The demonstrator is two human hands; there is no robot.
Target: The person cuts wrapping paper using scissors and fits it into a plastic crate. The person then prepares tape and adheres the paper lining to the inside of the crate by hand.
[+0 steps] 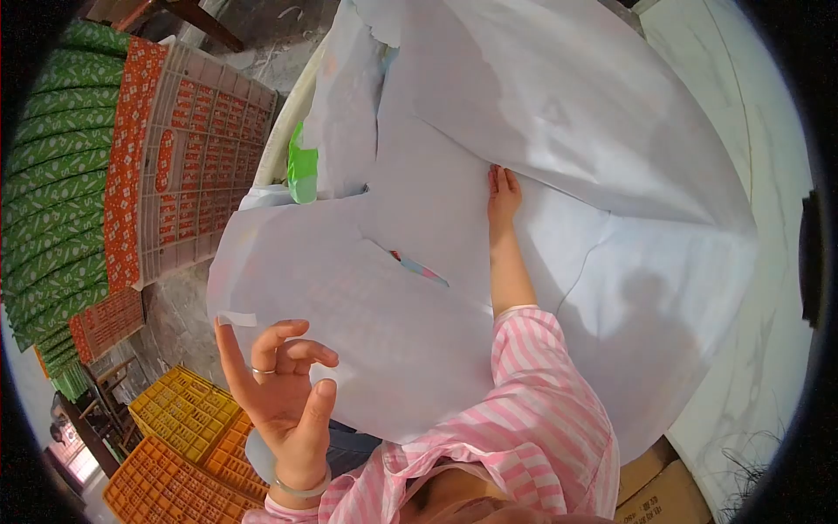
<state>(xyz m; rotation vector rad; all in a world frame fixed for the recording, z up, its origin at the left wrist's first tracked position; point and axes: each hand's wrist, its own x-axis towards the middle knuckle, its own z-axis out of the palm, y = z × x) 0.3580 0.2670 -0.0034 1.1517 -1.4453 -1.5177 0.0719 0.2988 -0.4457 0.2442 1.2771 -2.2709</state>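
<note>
My left hand (288, 384) is raised at the lower left with its fingers apart. A short strip of white tape (236, 320) clings to the tip of its index finger. My right hand (504, 194) lies flat on a large white paper sheet (419, 341), beside the edge of a raised fold. The sheet is bulky and creased, and it spreads across most of the view. A slit in it shows a bit of coloured material (421, 269). At its upper left edge sits a bright green piece (302, 166).
White crates (199, 157) with orange and green patterned cloth stand at the left. Yellow crates (183, 412) and orange crates (170, 485) are at the lower left. A cardboard box (668, 498) is at the lower right. A white marbled surface (751, 79) runs along the right.
</note>
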